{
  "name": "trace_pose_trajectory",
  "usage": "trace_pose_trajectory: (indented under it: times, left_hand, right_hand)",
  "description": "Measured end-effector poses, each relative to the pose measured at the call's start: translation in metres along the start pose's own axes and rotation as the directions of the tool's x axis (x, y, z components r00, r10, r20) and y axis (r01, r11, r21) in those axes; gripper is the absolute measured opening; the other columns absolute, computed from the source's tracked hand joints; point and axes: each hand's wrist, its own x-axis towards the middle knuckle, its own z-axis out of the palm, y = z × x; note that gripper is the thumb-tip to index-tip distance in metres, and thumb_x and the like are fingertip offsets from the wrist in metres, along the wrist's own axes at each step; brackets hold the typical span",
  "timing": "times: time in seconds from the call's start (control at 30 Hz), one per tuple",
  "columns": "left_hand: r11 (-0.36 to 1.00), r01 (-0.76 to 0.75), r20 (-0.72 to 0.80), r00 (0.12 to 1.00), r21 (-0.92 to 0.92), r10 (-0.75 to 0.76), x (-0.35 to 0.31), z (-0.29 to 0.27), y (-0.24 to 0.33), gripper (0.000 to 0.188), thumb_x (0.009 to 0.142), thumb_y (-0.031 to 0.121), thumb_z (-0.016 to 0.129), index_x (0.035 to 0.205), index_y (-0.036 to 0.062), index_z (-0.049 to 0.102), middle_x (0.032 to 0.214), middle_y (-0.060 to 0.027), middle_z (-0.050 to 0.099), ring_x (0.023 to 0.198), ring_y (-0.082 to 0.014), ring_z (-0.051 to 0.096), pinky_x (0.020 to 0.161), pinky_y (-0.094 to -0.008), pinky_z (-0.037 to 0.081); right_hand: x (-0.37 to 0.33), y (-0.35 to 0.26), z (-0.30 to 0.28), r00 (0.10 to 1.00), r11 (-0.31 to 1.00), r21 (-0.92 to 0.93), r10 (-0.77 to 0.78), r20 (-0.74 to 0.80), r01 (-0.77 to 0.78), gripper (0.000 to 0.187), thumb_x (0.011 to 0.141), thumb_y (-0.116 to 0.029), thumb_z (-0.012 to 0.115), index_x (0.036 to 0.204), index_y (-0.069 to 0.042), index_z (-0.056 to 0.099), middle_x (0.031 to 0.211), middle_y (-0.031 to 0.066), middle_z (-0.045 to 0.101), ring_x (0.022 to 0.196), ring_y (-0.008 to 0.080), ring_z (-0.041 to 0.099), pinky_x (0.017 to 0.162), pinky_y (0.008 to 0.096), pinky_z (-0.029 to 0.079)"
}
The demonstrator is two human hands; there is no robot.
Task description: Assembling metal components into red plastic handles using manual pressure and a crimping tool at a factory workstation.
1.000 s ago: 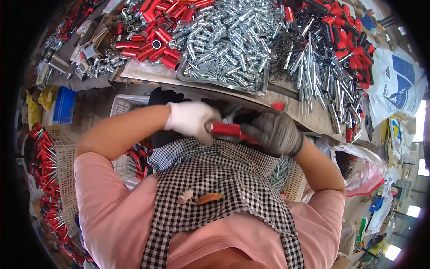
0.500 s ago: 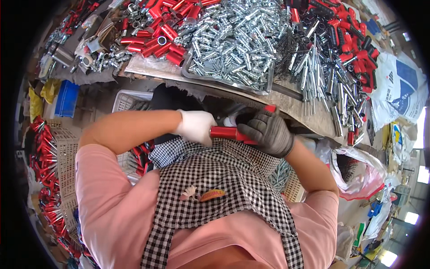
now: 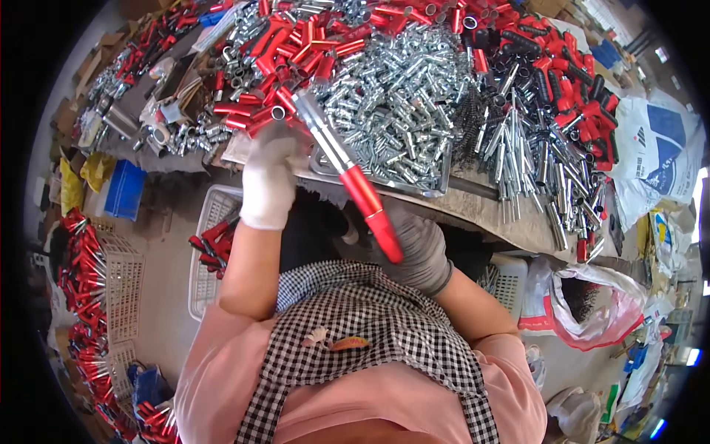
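Observation:
My right hand (image 3: 416,250), in a grey glove, is closed round the red lower end of a red-and-silver tubular tool (image 3: 360,194). The tool slants up and left, its silver end over the metal tray (image 3: 423,188) heaped with small silver metal fittings (image 3: 396,103). In a white glove, my left hand (image 3: 270,177) reaches over the bench edge beside loose red tubes (image 3: 240,120). Its fingers are smeared by motion, so I cannot see whether they hold anything.
Red-and-black handles (image 3: 588,111) and silver rods (image 3: 510,159) cover the bench's right side. A white crate (image 3: 214,196) with red parts stands below on the left. Crates of red tools (image 3: 122,288) stand farther left. An open white sack (image 3: 592,311) sits at right.
My left hand has left the red tube held before my apron and moved up to the bench. My right hand has moved slightly down and left; the tool now points up, showing its silver part.

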Motion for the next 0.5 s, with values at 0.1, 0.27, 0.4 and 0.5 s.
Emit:
trace_pose_trajectory:
  times: [0.1,0.27,0.4,0.5]
  left_hand:
    - [-0.122,0.720,0.695,0.590,-0.683,-0.410,-0.023,-0.002,0.022,0.038,0.096,0.042,0.055,0.086,0.0062,0.059,0.078,-0.0100,0.056,0.070,-0.0276,0.057,0.068,-0.0519,0.048]
    - [-0.173,0.738,0.757,0.622,-0.653,-0.202,-0.019,0.001,-0.008,0.043,0.095,0.029,0.052,0.059,0.0194,0.031,0.053,0.0046,0.020,0.045,-0.0122,0.029,0.052,-0.0361,0.039]
    - [-0.056,0.744,0.736,0.668,-0.666,0.113,-0.007,-0.007,0.016,0.039,0.093,0.015,0.043,0.058,0.0190,0.029,0.051,0.0050,0.022,0.040,-0.0123,0.023,0.042,-0.0336,0.031]
    - [0.032,0.805,0.800,0.583,-0.593,0.142,-0.002,-0.012,0.033,0.030,0.091,0.011,0.047,0.063,0.0129,0.038,0.049,0.0008,0.030,0.039,-0.0132,0.030,0.040,-0.0342,0.033]
  right_hand:
    - [-0.003,0.022,0.018,0.846,0.830,-0.406,-0.491,-0.206,0.383,0.059,0.080,-0.026,0.072,0.128,0.003,0.054,0.088,0.0131,0.064,0.069,0.0252,0.062,0.058,0.0383,0.050]
    - [0.000,0.022,0.047,0.818,0.761,-0.474,-0.559,-0.134,0.442,0.062,0.076,-0.024,0.077,0.127,0.003,0.054,0.088,0.0099,0.062,0.071,0.0239,0.062,0.063,0.0381,0.052]
    - [0.004,0.008,0.062,0.847,0.904,-0.109,-0.427,-0.317,0.414,0.079,0.067,-0.020,0.082,0.133,0.004,0.046,0.089,0.0120,0.061,0.077,0.0286,0.064,0.063,0.0423,0.052]
    - [0.001,-0.007,0.078,0.933,0.955,0.105,-0.243,-0.264,0.278,0.080,0.067,-0.016,0.081,0.135,0.003,0.044,0.094,0.0132,0.063,0.079,0.0333,0.064,0.070,0.0459,0.052]
